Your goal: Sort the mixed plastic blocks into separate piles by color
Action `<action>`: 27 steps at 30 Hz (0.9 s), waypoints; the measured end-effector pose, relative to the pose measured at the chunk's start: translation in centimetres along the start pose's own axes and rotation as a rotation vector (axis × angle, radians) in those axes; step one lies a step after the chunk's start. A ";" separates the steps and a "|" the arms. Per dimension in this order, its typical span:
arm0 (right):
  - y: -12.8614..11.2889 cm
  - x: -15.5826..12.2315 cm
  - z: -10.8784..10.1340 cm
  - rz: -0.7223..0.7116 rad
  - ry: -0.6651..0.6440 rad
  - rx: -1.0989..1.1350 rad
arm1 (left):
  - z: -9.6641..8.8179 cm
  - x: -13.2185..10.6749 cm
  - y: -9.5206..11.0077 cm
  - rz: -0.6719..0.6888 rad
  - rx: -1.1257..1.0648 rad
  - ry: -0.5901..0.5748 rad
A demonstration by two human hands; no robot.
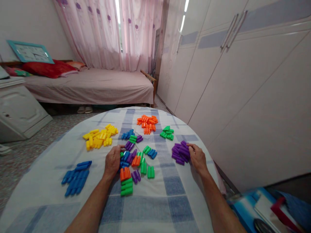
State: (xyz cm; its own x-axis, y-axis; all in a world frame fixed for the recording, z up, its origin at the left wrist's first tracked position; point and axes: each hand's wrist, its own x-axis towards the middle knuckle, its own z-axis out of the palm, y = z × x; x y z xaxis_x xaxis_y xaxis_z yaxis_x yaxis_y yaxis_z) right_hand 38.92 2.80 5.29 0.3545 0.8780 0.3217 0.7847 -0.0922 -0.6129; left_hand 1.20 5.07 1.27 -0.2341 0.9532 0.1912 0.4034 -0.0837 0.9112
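Note:
My left hand rests at the left edge of a mixed pile of plastic building blocks, its fingers reaching against blue and green pieces. It looks loosely open, though its fingertips are partly hidden. Over on the right, my right hand has its fingers bent onto a purple block at the edge of the purple pile; its thumb is hard to see. Orange blocks and green blocks lie at the near side of the mixed pile.
Sorted piles lie around the checked tablecloth: yellow, blue, orange and green. A bed stands beyond the round table. White wardrobes run along the right, with a blue box below.

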 end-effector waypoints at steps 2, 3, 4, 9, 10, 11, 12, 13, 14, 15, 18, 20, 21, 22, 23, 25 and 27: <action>0.6 -0.4 0.1 -0.018 0.069 0.000 | 0.0 0.0 0.0 -0.001 -0.012 -0.002; 1.0 -0.7 0.0 -0.003 0.130 0.004 | 0.0 0.0 0.1 -0.004 -0.018 -0.002; 1.5 -1.1 -0.1 0.027 0.194 0.013 | 0.0 0.0 0.2 -0.010 -0.022 -0.001; 3.9 -3.5 0.2 0.208 0.249 0.116 | 0.0 -0.1 0.6 -0.024 0.002 0.022; 4.1 -3.7 0.5 0.224 0.232 0.132 | 0.0 -0.1 0.6 -0.019 0.004 0.023; 4.2 -3.7 0.9 0.227 0.220 0.147 | 0.0 -0.1 0.6 -0.016 0.002 0.022; 4.2 -3.5 1.3 0.222 0.213 0.163 | 0.0 -0.1 0.7 -0.016 -0.005 0.020; 4.2 -3.2 1.7 0.214 0.211 0.182 | 0.0 -0.2 0.8 -0.016 -0.014 0.018; 4.0 -2.8 2.0 0.210 0.210 0.202 | 0.0 -0.2 0.9 -0.017 -0.026 0.018; 3.8 -2.3 2.3 0.214 0.205 0.224 | 0.0 -0.3 1.0 -0.016 -0.038 0.022; 3.0 -1.1 2.7 0.244 0.182 0.264 | 0.0 -0.4 1.4 -0.009 -0.051 0.042; 2.2 -0.7 2.5 0.186 0.208 0.209 | 0.0 -0.5 1.5 -0.012 -0.045 0.048; 1.5 -0.6 2.3 0.122 0.236 0.157 | 0.0 -0.5 1.6 -0.015 -0.044 0.047; 0.7 -0.6 2.3 0.039 0.258 0.104 | 0.0 -0.5 1.6 -0.016 -0.045 0.046; -0.3 -0.6 2.4 -0.055 0.262 0.064 | 0.0 -0.5 1.6 -0.015 -0.051 0.043; -2.8 -0.4 3.2 -0.247 0.182 0.052 | 0.0 -0.5 1.5 -0.009 -0.067 0.041; -5.8 -0.1 4.9 -0.433 0.014 0.097 | 0.0 -0.4 1.5 -0.001 -0.081 0.043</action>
State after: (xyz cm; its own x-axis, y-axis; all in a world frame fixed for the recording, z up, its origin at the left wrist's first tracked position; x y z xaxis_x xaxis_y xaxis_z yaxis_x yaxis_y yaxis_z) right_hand 31.88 5.52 5.27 0.0108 0.8196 0.5729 0.8115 0.3276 -0.4839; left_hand 1.95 4.53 2.57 -0.2729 0.9400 0.2045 0.3309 -0.1079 0.9375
